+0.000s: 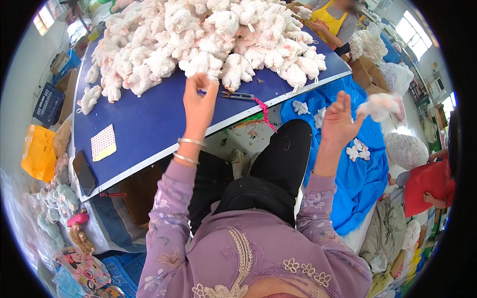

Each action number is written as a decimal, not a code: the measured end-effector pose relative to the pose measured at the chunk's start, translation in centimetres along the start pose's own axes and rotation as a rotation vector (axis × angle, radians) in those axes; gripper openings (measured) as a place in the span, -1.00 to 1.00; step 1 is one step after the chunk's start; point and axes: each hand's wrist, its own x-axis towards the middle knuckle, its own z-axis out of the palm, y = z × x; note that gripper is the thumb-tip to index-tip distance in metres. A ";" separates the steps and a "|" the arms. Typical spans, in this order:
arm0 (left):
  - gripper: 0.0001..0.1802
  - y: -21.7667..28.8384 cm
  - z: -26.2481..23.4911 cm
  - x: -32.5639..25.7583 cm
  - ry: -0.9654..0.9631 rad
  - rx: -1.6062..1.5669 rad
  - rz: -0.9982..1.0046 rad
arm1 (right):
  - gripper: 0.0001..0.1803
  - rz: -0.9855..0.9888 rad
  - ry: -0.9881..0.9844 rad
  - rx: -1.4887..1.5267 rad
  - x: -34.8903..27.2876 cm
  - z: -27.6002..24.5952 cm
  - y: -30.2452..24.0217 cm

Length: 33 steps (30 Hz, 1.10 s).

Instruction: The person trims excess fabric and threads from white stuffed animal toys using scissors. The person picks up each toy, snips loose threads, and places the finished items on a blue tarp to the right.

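A large heap of small white plush toys (pixel 149 44) with pinkish parts covers the far part of a blue table (pixel 144 119). My left hand (pixel 199 102) is at the heap's near edge, thumb and fingers pinched on a white plush toy (pixel 201 64). Over a blue plastic sheet (pixel 348 184) to the right, my right hand (pixel 342 121) has its fingers spread. A motion-blurred white plush toy (pixel 381 106) hangs in the air just beside its thumb. Thread snips (pixel 237 96) with a pink cord (pixel 265 113) lie at the table's near edge.
Several plush toys (pixel 357 150) rest on the blue sheet. A sticker sheet (pixel 103 142) and a dark phone (pixel 83 173) lie at the table's left. Across the table stands a person in a yellow apron (pixel 322 22). A red-clad person (pixel 430 188) is at far right.
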 end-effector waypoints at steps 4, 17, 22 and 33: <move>-0.34 -3.1 1.2 4.4 -0.091 0.659 0.271 | -0.55 0.393 -0.186 -0.300 -3.6 -1.2 5.1; -0.77 1.6 -3.2 0.8 0.017 -0.689 -0.435 | -0.72 0.612 -0.382 -0.816 -6.9 0.6 8.1; -0.71 3.8 0.9 -6.9 -0.362 -0.518 -0.395 | -0.56 0.445 -0.387 -0.714 -7.5 3.6 10.3; -0.75 3.4 2.3 -8.0 -0.437 -0.508 -0.488 | -0.78 0.197 -0.154 -0.860 -6.8 2.8 8.6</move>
